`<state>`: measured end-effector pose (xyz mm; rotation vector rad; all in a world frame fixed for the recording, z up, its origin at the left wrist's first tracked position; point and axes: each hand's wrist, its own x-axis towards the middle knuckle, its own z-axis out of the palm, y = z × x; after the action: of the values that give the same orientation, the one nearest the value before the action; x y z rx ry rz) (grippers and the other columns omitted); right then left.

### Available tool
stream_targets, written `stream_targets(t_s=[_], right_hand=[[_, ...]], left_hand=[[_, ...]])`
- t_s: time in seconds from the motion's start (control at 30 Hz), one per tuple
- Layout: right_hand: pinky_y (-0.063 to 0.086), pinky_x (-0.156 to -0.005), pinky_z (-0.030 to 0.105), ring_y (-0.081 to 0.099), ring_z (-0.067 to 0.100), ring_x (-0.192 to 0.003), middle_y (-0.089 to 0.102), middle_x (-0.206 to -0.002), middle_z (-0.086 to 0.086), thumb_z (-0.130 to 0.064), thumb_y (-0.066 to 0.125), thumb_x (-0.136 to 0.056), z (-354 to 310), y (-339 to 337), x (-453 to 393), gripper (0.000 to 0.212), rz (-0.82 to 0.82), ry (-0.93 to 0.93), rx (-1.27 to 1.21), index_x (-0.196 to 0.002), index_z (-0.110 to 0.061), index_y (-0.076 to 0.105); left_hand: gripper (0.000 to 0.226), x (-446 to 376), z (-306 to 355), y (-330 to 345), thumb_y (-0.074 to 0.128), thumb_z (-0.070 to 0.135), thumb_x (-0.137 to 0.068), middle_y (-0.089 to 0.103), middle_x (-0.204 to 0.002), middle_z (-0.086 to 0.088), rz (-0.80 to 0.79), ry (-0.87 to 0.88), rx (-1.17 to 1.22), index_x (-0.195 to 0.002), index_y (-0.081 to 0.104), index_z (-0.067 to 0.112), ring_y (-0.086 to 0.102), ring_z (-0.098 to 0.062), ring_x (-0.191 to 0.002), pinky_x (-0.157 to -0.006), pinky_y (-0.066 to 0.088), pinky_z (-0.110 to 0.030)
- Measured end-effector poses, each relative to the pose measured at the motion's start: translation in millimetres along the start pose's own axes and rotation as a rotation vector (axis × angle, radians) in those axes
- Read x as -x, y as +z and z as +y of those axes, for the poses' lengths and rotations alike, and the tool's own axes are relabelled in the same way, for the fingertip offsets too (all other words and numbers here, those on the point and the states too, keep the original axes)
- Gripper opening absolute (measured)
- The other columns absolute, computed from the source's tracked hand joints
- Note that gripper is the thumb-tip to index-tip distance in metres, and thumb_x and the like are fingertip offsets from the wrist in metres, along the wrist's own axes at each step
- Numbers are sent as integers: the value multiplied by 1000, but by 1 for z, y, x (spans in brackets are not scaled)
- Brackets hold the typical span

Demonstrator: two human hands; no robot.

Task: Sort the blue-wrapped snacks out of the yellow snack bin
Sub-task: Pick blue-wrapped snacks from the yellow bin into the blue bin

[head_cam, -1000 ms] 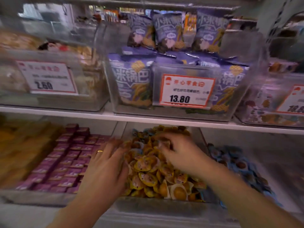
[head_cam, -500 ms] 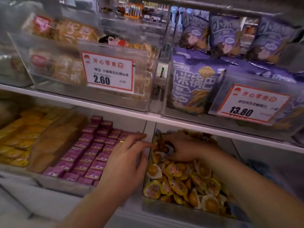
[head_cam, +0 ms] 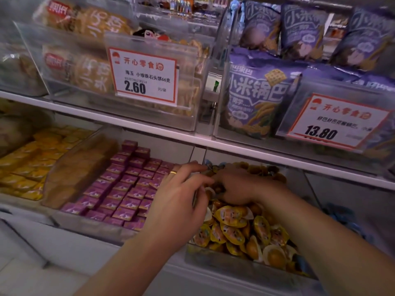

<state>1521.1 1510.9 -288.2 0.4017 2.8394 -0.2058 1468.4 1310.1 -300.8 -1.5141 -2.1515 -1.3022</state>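
Risk first: both hands work the back of the yellow snack bin (head_cam: 245, 264), deep under the upper shelf (head_cam: 149, 130), where it's dim and the blue wrappers are hard to tell from shadow. A wrong pick is likely there. The heap is loose too, so raking could spill yellow packs (head_cam: 233, 229) over the front wall.

Left hand (head_cam: 177, 201): fingers stretched forward and nearly straight, ring on one finger, fingertips at a small dark-blue wrapped snack (head_cam: 210, 168) at the bin's back left corner. Looks like a light pinch, but it's blurred, so I can't tell whether it actually has hold.

Right hand (head_cam: 239, 186): palm down, fingers curled into the pile just beside the left fingertips. Whether it has anything gripped is hidden.

A few blue bits show at the bin's back edge (small, hard to count).

Outward: purple boxes (head_cam: 119, 193) in the bin to the left, blue-wrapped pieces (head_cam: 342, 216) in the bin to the right, probably their home.
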Motion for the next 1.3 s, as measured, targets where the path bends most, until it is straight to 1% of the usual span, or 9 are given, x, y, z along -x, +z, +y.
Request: stream_targets(t_s=[0.3,0.43,0.53,0.67,0.8,1.0,1.1,1.2,1.3], right_hand=[[46,-85,22,61,15,-100,65,-98,-11,-32,69,-90,34,3,35,8,472,194,-411,-97,-27,68],[48,-99,35,62,22,-111,69,-118,4,-34,66,-93,35,5,63,25,591,369,-603,-116,-25,68],[50,-84,28,66,14,-94,72,-101,-2,-21,72,-90,13,9,90,12,647,172,-791,-94,-31,68],[50,-70,20,65,9,-77,72,-85,-3,-8,69,-88,-11,19,104,13,626,-61,-893,-85,-21,69],[50,-58,24,63,14,-66,71,-77,5,-10,70,-89,-11,18,102,7,505,145,-1238,-86,-16,72],[46,-46,24,60,13,-56,71,-75,5,-7,59,-96,-11,14,109,27,579,350,-1503,-83,-17,80],[52,-52,29,66,21,-67,73,-94,13,-17,61,-96,-16,16,119,19,644,423,-1644,-95,-10,79],[59,-71,40,71,27,-94,71,-113,17,-38,58,-95,-40,18,131,38,364,218,-2058,-110,-7,74],[59,-81,39,69,27,-110,70,-121,15,-42,56,-94,-66,16,139,44,282,78,-2354,-117,-8,72]], left_hand=[[23,-5,2,7,56,15,-88,61,-121,9,78,-1,55,-103,72,24,60,-15,-109,-87,52,-43],[26,-2,19,13,49,22,-93,60,-117,14,71,17,114,-109,69,22,57,-6,-108,-89,49,-28],[29,-1,40,25,50,39,-95,59,-115,23,23,-200,399,-122,58,34,57,3,-110,-85,46,-13],[42,3,47,40,61,51,-85,61,-114,27,-147,-496,750,-125,50,44,60,7,-109,-92,54,-26],[21,4,48,42,57,16,-100,72,-105,0,-233,-622,907,-116,63,28,71,-10,-86,-69,60,-27],[15,-9,46,42,53,12,-102,74,-93,-11,-126,-898,1114,-104,67,17,72,-24,-72,-52,53,-26],[16,-4,47,45,52,21,-103,73,-94,3,-19,-611,842,-101,66,29,71,-9,-78,-59,53,-21],[23,6,56,50,45,26,-104,65,-111,21,63,-89,444,-118,58,38,60,6,-106,-86,48,-14],[27,12,66,60,42,30,-102,60,-127,20,55,41,268,-126,55,32,41,12,-130,-117,26,-34]])
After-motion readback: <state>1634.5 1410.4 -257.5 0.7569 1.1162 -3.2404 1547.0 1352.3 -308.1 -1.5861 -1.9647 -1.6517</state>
